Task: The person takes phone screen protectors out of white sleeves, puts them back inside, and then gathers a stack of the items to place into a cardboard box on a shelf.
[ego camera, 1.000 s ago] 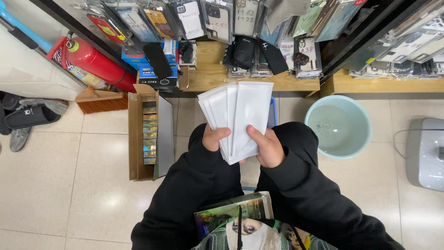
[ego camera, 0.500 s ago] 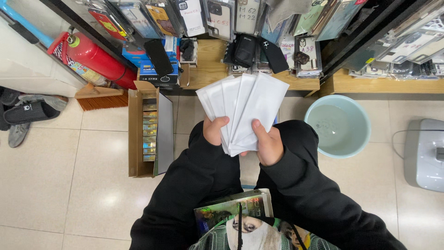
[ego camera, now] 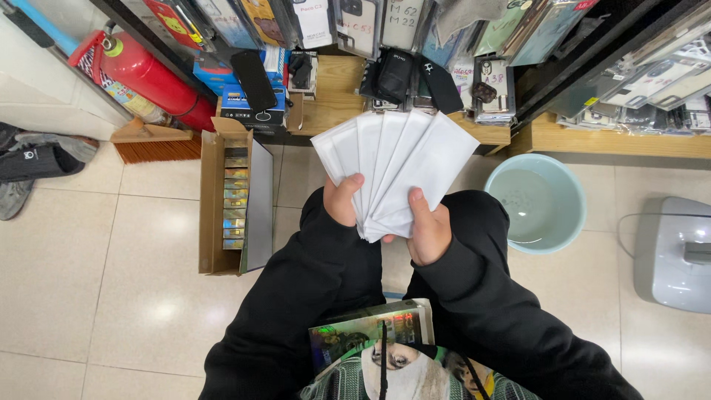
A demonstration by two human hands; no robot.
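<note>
Both hands hold one fan of several flat white packets (ego camera: 396,167) in front of my chest. My left hand (ego camera: 342,198) grips the fan's lower left edge, thumb on top. My right hand (ego camera: 428,228) holds the lower right, thumb pressed on the front packet. Both arms wear black sleeves. The packets spread upward toward a wooden shelf (ego camera: 337,96) loaded with phone cases. A glossy printed packet (ego camera: 366,337) rests against my chest below the hands.
An open cardboard box (ego camera: 222,204) of small items stands on the tiled floor at left. A red fire extinguisher (ego camera: 152,78) leans at upper left. A pale green basin (ego camera: 537,204) sits at right, a grey appliance (ego camera: 674,255) beyond it. Shoes (ego camera: 33,163) lie far left.
The white packets have spread from a tight stack into a wider fan. My right hand has shifted slightly down and right along the lower edge.
</note>
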